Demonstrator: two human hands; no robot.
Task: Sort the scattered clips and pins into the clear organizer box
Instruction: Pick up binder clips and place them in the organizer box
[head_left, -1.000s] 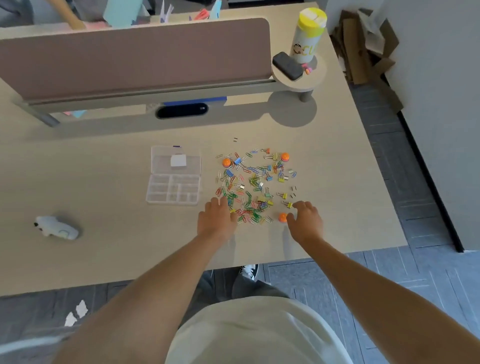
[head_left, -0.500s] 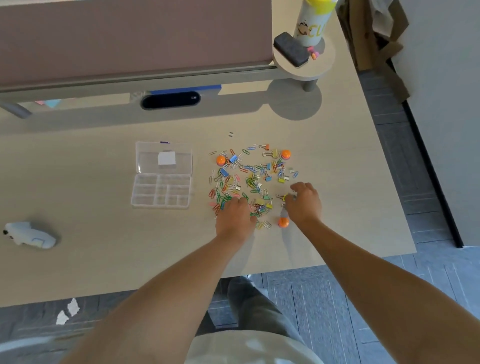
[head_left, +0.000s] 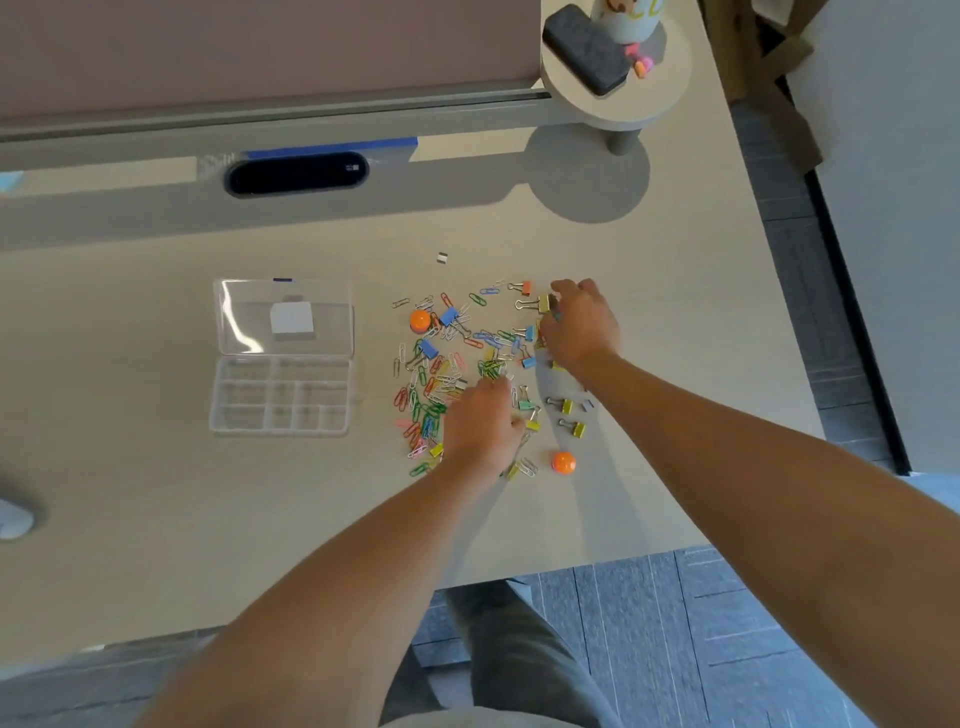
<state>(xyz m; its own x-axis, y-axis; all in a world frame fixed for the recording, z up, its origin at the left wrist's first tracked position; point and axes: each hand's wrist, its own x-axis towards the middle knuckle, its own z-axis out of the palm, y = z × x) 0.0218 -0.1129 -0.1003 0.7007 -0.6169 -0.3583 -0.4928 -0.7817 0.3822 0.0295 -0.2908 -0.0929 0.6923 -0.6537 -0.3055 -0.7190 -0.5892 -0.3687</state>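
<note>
Both hands now deeper in the scatter than half a second back. Right hand (head_left: 579, 327) gone from the near edge up to the far right corner, fingers curled over a yellow binder clip (head_left: 544, 303), apparently pinching it; grip not fully visible. Left hand (head_left: 483, 426) shifted rightward into the middle of the paper clips (head_left: 426, 410), fingers bent down, contents impossible to tell. Clear organizer box (head_left: 280, 395) open at left, well apart, compartments apparently bare. Orange push pin (head_left: 563, 462) untouched near the wrist. Gathering just begun, nothing sorted yet
</note>
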